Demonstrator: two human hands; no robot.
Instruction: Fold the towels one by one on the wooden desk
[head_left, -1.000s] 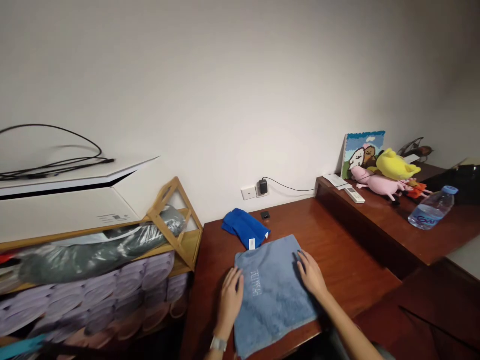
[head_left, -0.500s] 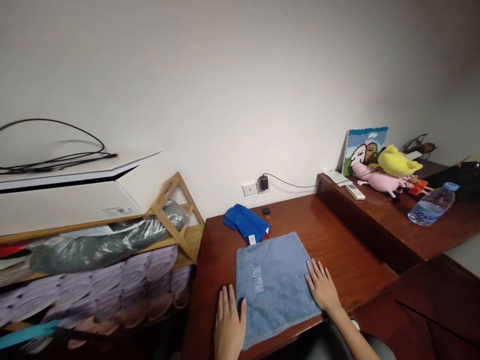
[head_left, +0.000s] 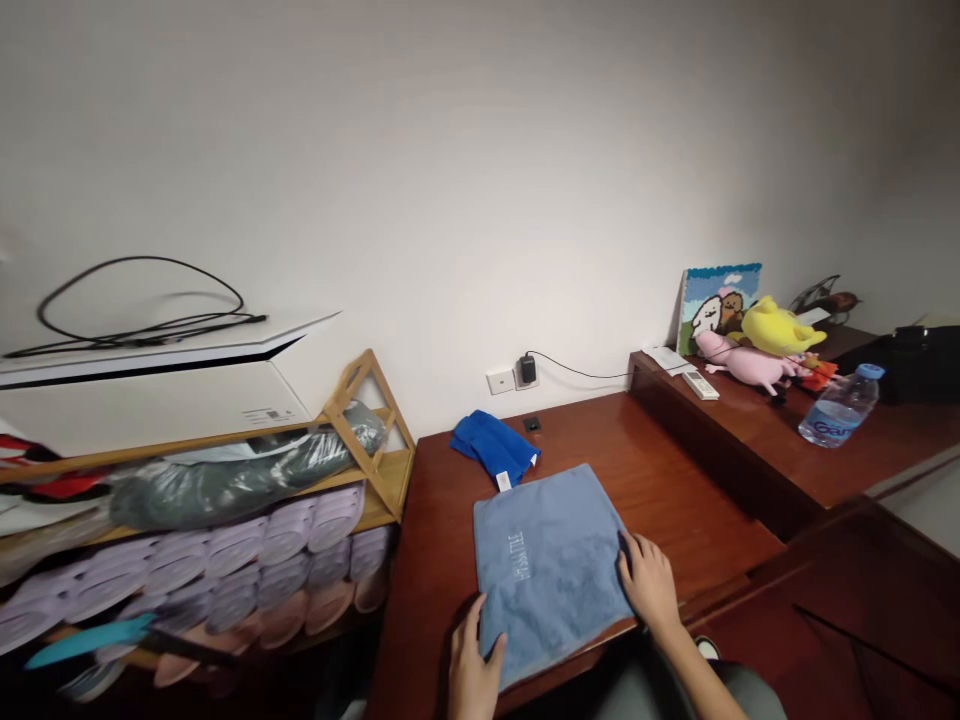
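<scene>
A light blue cloth (head_left: pixel 551 570) with white lettering lies spread flat on the reddish-brown desk (head_left: pixel 675 480). My left hand (head_left: pixel 475 665) is at its lower left edge, thumb and fingers apart, with the fingertips beside the cloth's border. On the cloth's right edge rests my right hand (head_left: pixel 651 585), its fingers bent and its thumb a little apart from them; whether it pinches the edge is hard to make out. Just behind the light cloth lies a crumpled darker blue cloth (head_left: pixel 493 445) with a white tag.
At the right, a raised desk section (head_left: pixel 765 440) holds a water bottle (head_left: pixel 840 410), a remote (head_left: pixel 700 385), plush toys (head_left: pixel 772 328) and a picture. A rack (head_left: pixel 386 470) with slippers and a white box (head_left: pixel 187 400) stands at the left. A charger (head_left: pixel 528 370) is plugged into the wall.
Both hands have curled from lying flat with fingers stretched to bent fingers at the cloth's edges. The view has shifted slightly, and the light blue cloth stays spread out.
</scene>
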